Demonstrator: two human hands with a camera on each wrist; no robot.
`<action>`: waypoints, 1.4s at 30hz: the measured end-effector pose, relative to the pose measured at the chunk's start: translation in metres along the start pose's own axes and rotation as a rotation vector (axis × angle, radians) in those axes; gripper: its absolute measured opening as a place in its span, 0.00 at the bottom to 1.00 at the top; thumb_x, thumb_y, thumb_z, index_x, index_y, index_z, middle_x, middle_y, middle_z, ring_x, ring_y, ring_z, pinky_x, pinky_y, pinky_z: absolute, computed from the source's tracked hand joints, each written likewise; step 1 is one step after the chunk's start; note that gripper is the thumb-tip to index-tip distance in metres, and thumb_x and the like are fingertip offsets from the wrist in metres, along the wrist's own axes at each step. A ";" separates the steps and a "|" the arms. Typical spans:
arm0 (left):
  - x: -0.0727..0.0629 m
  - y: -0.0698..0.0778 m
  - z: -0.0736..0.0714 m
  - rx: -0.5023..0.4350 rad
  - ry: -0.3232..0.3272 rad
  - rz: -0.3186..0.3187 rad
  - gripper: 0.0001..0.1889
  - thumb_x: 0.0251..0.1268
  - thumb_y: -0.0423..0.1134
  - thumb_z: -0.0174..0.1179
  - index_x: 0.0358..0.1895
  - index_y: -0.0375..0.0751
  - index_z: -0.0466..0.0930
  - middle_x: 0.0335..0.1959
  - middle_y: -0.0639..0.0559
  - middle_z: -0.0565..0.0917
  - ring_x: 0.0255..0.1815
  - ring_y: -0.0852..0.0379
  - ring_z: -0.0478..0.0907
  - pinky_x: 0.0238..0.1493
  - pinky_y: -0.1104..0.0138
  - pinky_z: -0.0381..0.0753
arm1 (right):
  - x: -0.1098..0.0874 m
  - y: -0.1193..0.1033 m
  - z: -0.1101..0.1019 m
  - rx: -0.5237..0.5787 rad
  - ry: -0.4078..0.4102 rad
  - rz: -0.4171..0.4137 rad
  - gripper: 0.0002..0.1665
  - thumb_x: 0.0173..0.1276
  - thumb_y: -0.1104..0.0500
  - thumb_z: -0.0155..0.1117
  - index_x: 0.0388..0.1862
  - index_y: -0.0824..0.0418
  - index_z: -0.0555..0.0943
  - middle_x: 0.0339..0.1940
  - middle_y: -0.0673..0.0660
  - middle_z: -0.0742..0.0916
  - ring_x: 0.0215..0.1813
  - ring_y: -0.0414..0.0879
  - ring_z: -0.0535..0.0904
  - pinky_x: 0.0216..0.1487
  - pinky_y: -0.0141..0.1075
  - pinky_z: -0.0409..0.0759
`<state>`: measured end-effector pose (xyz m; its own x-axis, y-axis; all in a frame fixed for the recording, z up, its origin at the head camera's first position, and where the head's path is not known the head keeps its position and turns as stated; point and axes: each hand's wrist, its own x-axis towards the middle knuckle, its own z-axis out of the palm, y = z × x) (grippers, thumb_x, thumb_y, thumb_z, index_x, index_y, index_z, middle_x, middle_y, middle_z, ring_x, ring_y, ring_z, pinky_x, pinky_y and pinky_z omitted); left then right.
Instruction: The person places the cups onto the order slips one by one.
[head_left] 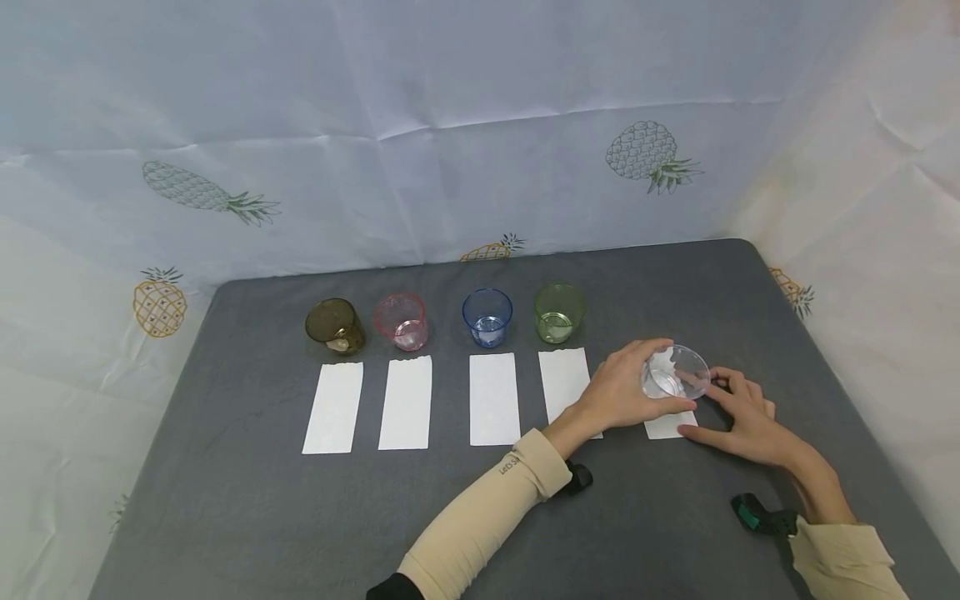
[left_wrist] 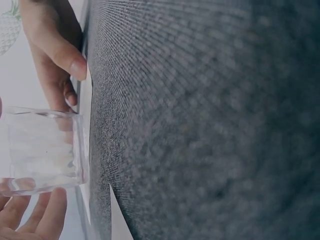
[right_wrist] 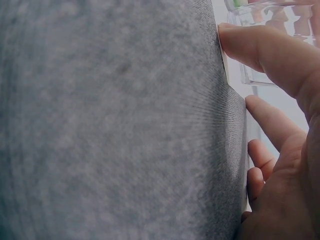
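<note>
A clear cup [head_left: 686, 375] stands upright at the right of the row, over or on a white paper strip [head_left: 670, 428] whose near end shows below it. My left hand [head_left: 626, 387] grips this cup from the left, thumb in front and fingers behind. In the left wrist view the cup [left_wrist: 45, 150] is close to the paper; I cannot tell if it touches. My right hand [head_left: 750, 421] is spread just right of the cup, its thumb [right_wrist: 240, 37] at the strip's edge and its other fingertips low by the table surface.
Farther left stand a brown cup [head_left: 335, 325], a pink cup [head_left: 401, 321], a blue cup [head_left: 487, 317] and a green cup [head_left: 559, 312]. White paper strips [head_left: 492, 400] lie in front of them on the grey table [head_left: 247, 517]. A pineapple-print cloth [head_left: 450, 183] hangs behind.
</note>
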<state>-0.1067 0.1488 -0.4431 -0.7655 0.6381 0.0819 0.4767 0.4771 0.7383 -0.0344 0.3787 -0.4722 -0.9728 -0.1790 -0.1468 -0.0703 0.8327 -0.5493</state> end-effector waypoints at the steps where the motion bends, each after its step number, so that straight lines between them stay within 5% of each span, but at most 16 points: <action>1: 0.000 0.000 0.000 0.000 0.000 0.001 0.44 0.58 0.61 0.72 0.77 0.52 0.66 0.74 0.56 0.74 0.71 0.61 0.75 0.64 0.71 0.79 | 0.000 0.000 0.000 0.000 -0.003 0.003 0.46 0.61 0.47 0.76 0.69 0.73 0.70 0.67 0.72 0.61 0.65 0.73 0.52 0.47 0.57 0.52; 27: 0.001 0.002 -0.003 0.001 -0.010 -0.014 0.44 0.58 0.62 0.72 0.77 0.53 0.66 0.74 0.57 0.73 0.71 0.61 0.75 0.65 0.71 0.78 | 0.000 -0.001 -0.002 -0.004 -0.016 0.018 0.47 0.62 0.45 0.75 0.69 0.74 0.70 0.68 0.72 0.61 0.65 0.73 0.51 0.47 0.60 0.52; 37: -0.001 0.001 -0.010 0.013 -0.029 0.010 0.52 0.54 0.62 0.74 0.81 0.57 0.57 0.77 0.55 0.68 0.76 0.61 0.69 0.69 0.67 0.76 | 0.000 -0.002 0.001 -0.007 0.037 -0.018 0.46 0.58 0.48 0.78 0.69 0.70 0.72 0.66 0.72 0.65 0.63 0.72 0.55 0.45 0.59 0.53; 42: -0.001 0.003 -0.021 -0.020 -0.003 0.019 0.51 0.54 0.61 0.75 0.80 0.57 0.59 0.77 0.57 0.67 0.77 0.62 0.66 0.71 0.69 0.74 | -0.004 -0.002 -0.002 0.056 0.117 -0.082 0.53 0.54 0.54 0.82 0.76 0.63 0.67 0.65 0.74 0.69 0.63 0.76 0.59 0.46 0.69 0.55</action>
<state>-0.1134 0.1372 -0.4271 -0.7550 0.6489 0.0939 0.4823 0.4527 0.7500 -0.0312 0.3791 -0.4690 -0.9836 -0.1802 -0.0039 -0.1417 0.7864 -0.6013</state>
